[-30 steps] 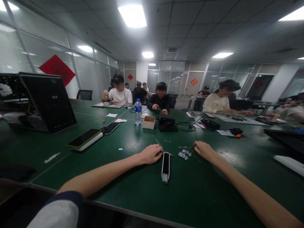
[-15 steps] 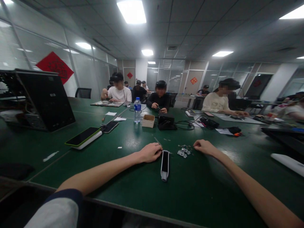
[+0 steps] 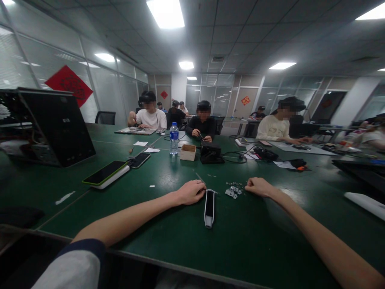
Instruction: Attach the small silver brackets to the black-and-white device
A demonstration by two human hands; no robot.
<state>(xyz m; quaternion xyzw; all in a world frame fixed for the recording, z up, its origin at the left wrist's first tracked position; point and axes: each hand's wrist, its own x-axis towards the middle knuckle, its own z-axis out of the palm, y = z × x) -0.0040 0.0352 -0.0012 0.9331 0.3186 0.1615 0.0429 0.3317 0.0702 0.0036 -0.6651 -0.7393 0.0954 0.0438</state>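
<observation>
Nearest me on the green tabletop (image 3: 237,245) lies the device (image 3: 209,208), a slim black-and-white thing, its narrow end towards the wearer; the left hand (image 3: 191,192) rests palm down at its far end, fingers curled, and I cannot tell how far that grip is open or whether it has hold of anything; to the right of the device sit the plates (image 3: 234,192), a small metal cluster, with the rings (image 3: 237,184) scattered just beyond; the right hand (image 3: 260,187) is beside them, its fingers bent inwards (anything between the tips is too small to make out), so I cannot tell that grip's opening either.

Farther off, the green-edged phone (image 3: 105,172) lies to the left, a darker phone (image 3: 140,160) by it; then come the open box (image 3: 188,152), the black stand (image 3: 211,152) right beside it, and the bottle (image 3: 173,139), upright; beyond, a person in black (image 3: 203,126) holds something dark in both hands.
</observation>
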